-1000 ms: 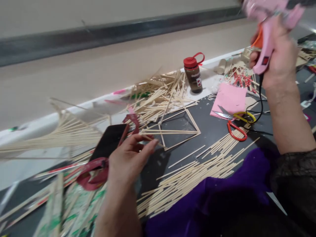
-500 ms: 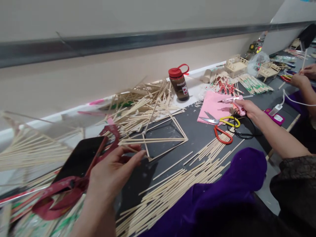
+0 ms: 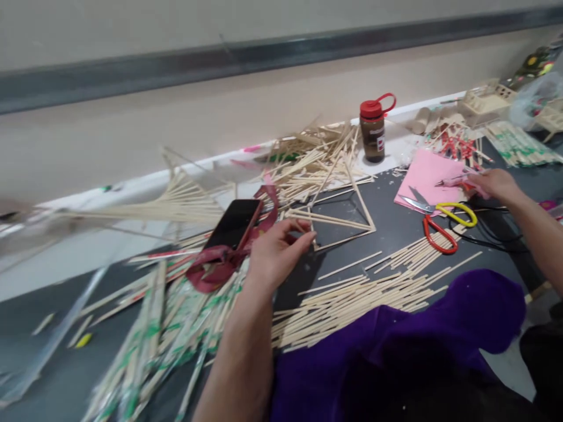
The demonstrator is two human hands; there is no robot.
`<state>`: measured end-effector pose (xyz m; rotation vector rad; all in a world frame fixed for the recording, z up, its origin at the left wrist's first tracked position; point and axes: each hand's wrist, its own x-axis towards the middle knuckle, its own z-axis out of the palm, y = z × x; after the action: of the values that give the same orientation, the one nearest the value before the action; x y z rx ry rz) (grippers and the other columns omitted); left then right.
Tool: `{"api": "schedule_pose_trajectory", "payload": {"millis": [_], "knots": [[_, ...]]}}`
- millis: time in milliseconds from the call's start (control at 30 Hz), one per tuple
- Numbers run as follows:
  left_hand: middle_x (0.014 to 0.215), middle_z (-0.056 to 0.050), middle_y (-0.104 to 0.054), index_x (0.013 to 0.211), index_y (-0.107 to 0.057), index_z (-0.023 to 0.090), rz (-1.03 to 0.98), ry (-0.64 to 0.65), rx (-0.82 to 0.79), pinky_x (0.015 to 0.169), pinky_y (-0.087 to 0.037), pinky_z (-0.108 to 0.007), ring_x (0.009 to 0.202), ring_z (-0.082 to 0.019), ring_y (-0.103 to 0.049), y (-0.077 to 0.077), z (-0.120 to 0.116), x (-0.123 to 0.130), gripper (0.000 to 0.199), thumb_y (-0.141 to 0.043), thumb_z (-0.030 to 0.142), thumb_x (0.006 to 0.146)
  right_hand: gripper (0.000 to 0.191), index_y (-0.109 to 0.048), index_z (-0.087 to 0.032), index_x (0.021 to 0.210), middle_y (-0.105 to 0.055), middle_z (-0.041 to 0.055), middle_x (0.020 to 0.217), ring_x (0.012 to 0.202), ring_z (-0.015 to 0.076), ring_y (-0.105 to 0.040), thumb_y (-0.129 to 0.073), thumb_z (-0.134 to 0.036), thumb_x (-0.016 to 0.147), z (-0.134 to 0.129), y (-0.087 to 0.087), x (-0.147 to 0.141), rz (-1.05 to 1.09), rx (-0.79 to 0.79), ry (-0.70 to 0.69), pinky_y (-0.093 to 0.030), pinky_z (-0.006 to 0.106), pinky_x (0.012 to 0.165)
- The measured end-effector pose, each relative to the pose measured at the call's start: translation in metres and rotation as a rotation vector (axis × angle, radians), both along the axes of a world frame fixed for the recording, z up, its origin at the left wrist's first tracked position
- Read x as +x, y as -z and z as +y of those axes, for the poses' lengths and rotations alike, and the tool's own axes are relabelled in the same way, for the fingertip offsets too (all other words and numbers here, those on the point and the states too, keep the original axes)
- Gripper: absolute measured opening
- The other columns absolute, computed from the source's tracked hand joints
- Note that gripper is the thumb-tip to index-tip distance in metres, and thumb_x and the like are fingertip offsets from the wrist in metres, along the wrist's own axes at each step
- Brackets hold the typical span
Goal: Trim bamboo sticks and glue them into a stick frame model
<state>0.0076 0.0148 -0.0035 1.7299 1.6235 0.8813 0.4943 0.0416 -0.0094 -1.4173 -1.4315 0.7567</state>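
My left hand (image 3: pixel 279 252) has thumb and fingers closed at the near left end of a frame of thin wooden sticks (image 3: pixel 338 218), which lies on the grey table (image 3: pixel 352 258). In my right hand (image 3: pixel 499 184) is a pink glue gun (image 3: pixel 455 180), its tip pointing left above a pink sheet (image 3: pixel 426 170). Scissors (image 3: pixel 442 243) with one red and one yellow handle lie below that hand, blades on the sheet. A row of loose sticks (image 3: pixel 352 310) spreads between my arms.
Left of my hand are a phone (image 3: pixel 235 223), a dark red strap (image 3: pixel 215 266) and wrapped chopsticks (image 3: pixel 145 346). A fan-shaped stick model (image 3: pixel 185 199) stands behind. Beyond the frame are a stick pile (image 3: pixel 314 164) and a red-capped bottle (image 3: pixel 373 135). A black cable (image 3: pixel 492 237) runs near the scissors.
The view has turned left, bringing more wrapped chopsticks and the fan-shaped model into sight. The other person's hands have left the picture. Both my hands keep their holds.
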Motion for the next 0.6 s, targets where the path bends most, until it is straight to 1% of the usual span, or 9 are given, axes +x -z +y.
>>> {"api": "schedule_pose_trajectory", "payload": {"millis": [100, 133, 200, 233, 267, 367, 433, 500, 600], "knots": [[0.074, -0.002, -0.072, 0.081, -0.069, 0.021, 0.021, -0.018, -0.001, 0.057, -0.046, -0.026, 0.056, -0.015, -0.061, 0.002, 0.0, 0.0, 0.023, -0.068, 0.042, 0.07, 0.052, -0.04, -0.026, 0.039, -0.019, -0.0084, 0.033, 0.038, 0.0096, -0.024, -0.084, -0.01, 0.061, -0.002, -0.011, -0.016, -0.219, 0.001, 0.072, -0.022, 0.026, 0.043], [0.074, -0.002, -0.072, 0.081, -0.069, 0.021, 0.026, -0.018, 0.001, 0.058, -0.046, -0.026, 0.057, -0.015, -0.062, 0.003, -0.001, 0.0, 0.023, -0.068, 0.041, 0.07, 0.046, -0.045, -0.026, 0.043, -0.024, -0.0069, 0.037, 0.042, 0.0113, -0.031, -0.083, -0.012, 0.063, -0.005, -0.015, -0.027, -0.277, 0.01, 0.091, -0.025, 0.027, 0.046], [0.076, -0.002, -0.073, 0.082, -0.07, 0.021, 0.032, -0.019, 0.003, 0.059, -0.047, -0.026, 0.058, -0.015, -0.062, 0.003, -0.002, 0.0, 0.023, -0.067, 0.04, 0.071, 0.021, -0.064, -0.026, 0.06, -0.053, 0.0006, 0.054, 0.056, 0.0153, -0.048, -0.081, -0.021, 0.07, -0.01, -0.023, -0.061, -0.37, 0.014, 0.075, -0.032, 0.029, 0.053], [0.077, -0.002, -0.073, 0.083, -0.071, 0.021, 0.034, -0.02, 0.0, 0.058, -0.047, -0.026, 0.058, -0.015, -0.062, 0.003, -0.002, 0.0, 0.023, -0.068, 0.041, 0.071, 0.008, -0.071, -0.027, 0.072, -0.064, 0.003, 0.068, 0.064, 0.0167, -0.055, -0.08, -0.028, 0.072, -0.011, -0.028, -0.081, -0.398, -0.002, 0.02, -0.036, 0.03, 0.058], [0.076, -0.002, -0.073, 0.084, -0.071, 0.02, 0.033, -0.024, -0.002, 0.057, -0.046, -0.026, 0.058, -0.015, -0.062, 0.003, -0.003, 0.0, 0.024, -0.068, 0.041, 0.072, 0.009, -0.075, -0.027, 0.084, -0.069, 0.0032, 0.076, 0.068, 0.017, -0.059, -0.076, -0.033, 0.077, -0.011, -0.033, -0.102, -0.418, -0.028, -0.061, -0.04, 0.031, 0.062], [0.074, -0.001, -0.072, 0.084, -0.072, 0.021, 0.028, -0.033, -0.014, 0.054, -0.045, -0.025, 0.055, -0.014, -0.059, 0.005, -0.003, -0.001, 0.023, -0.069, 0.041, 0.071, 0.038, -0.07, -0.023, 0.123, -0.072, 0.0019, 0.081, 0.062, 0.0148, -0.061, -0.063, -0.03, 0.086, -0.002, -0.047, -0.161, -0.487, -0.188, -0.449, -0.044, 0.03, 0.063], [0.075, -0.001, -0.072, 0.082, -0.072, 0.021, 0.024, -0.041, -0.018, 0.054, -0.044, -0.025, 0.056, -0.014, -0.059, 0.007, -0.003, -0.002, 0.022, -0.069, 0.041, 0.071, 0.053, -0.059, -0.021, 0.14, -0.07, 0.0003, 0.07, 0.058, 0.0148, -0.06, -0.059, -0.022, 0.087, 0.009, -0.052, -0.192, -0.631, -0.222, -0.604, -0.043, 0.029, 0.064], [0.075, -0.001, -0.072, 0.083, -0.072, 0.021, 0.022, -0.046, -0.032, 0.055, -0.044, -0.025, 0.057, -0.014, -0.059, 0.009, -0.003, -0.003, 0.023, -0.069, 0.041, 0.071, 0.058, -0.052, -0.02, 0.146, -0.074, 0.0044, 0.078, 0.069, 0.018, -0.065, -0.055, -0.018, 0.088, 0.019, -0.052, -0.215, -0.8, -0.194, -0.696, -0.042, 0.03, 0.067], [0.071, -0.002, -0.07, 0.084, -0.072, 0.02, 0.024, -0.048, -0.056, 0.054, -0.042, -0.025, 0.057, -0.015, -0.058, 0.01, -0.002, -0.003, 0.026, -0.068, 0.042, 0.07, 0.053, -0.059, -0.023, 0.14, -0.076, 0.0117, 0.099, 0.088, 0.0242, -0.067, -0.055, -0.016, 0.087, 0.03, -0.044, -0.242, -0.987, -0.127, -0.73, -0.041, 0.032, 0.067]]}}
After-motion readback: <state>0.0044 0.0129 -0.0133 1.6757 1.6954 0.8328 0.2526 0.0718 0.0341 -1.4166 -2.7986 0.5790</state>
